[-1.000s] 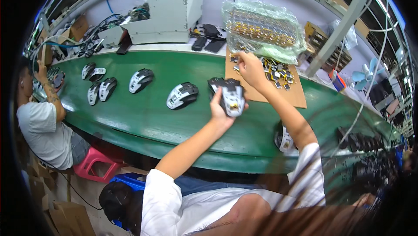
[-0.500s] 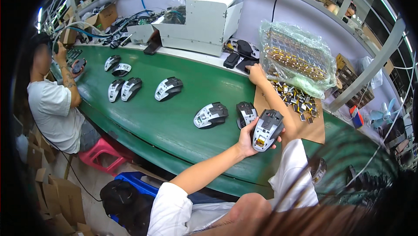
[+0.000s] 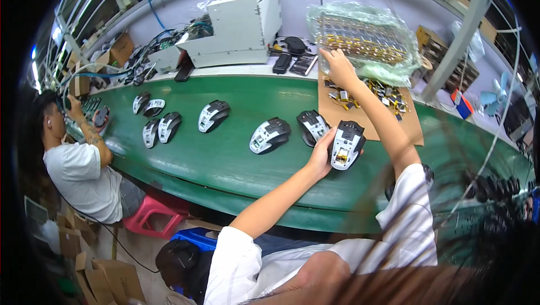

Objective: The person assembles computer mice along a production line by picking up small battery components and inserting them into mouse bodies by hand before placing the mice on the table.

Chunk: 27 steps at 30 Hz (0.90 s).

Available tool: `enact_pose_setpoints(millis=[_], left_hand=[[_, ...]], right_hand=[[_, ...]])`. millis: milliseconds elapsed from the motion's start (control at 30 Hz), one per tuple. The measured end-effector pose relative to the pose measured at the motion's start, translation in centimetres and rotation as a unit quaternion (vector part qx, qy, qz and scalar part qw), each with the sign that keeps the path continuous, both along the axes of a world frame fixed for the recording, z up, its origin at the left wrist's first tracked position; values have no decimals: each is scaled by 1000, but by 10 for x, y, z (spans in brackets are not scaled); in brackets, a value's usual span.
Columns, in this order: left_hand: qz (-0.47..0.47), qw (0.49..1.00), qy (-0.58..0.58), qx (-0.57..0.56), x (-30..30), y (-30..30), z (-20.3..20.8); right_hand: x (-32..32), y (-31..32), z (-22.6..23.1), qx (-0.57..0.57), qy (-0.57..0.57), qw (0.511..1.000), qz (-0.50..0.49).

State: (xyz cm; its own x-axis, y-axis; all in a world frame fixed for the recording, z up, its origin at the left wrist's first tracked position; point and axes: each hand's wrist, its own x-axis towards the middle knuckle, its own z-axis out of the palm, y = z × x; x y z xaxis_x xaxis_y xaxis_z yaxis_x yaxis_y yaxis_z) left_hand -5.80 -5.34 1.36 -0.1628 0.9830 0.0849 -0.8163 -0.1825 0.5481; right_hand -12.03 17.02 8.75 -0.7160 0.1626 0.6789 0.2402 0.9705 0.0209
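Observation:
My left hand (image 3: 322, 156) is wrapped round a grey-and-black computer mouse (image 3: 347, 145), held above the green bench. An opening in the mouse shows a small yellow part. Behind it, another mouse (image 3: 313, 127) lies partly hidden by my fingers. To the left, a further mouse (image 3: 270, 135) rests on the bench. My right hand (image 3: 341, 69) is raised in front of a clear plastic bag (image 3: 365, 41) packed with rows of small yellow-and-silver parts. Its fingers are apart, with nothing visible in them. Below that hand, loose small battery-like packs (image 3: 388, 96) lie heaped on brown cardboard (image 3: 409, 128).
More mice (image 3: 214, 116) sit farther left on the green bench (image 3: 247, 94). A white machine (image 3: 239, 24) stands on the back ledge, with a dark phone-like slab (image 3: 304, 65) to its right. A co-worker (image 3: 84, 159) sits at the left, near a pink stool (image 3: 152, 215).
My right hand has moved off the dark slab on the ledge toward the plastic bag. The left hand still holds its mouse. The whole view has shifted.

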Motion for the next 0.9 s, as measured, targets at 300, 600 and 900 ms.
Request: enact_pose_setpoints(millis=[300, 600, 900], left_hand=[[220, 585, 780, 17, 50, -8, -12], [333, 412, 848, 13, -3, -4, 18], [317, 409, 845, -136, -58, -42, 28]], right_hand=[[106, -8, 13, -36, -22, 999, -3], [73, -22, -62, -191, -4, 982, -5], [41, -71, -69, -18, -79, 996, 30]])
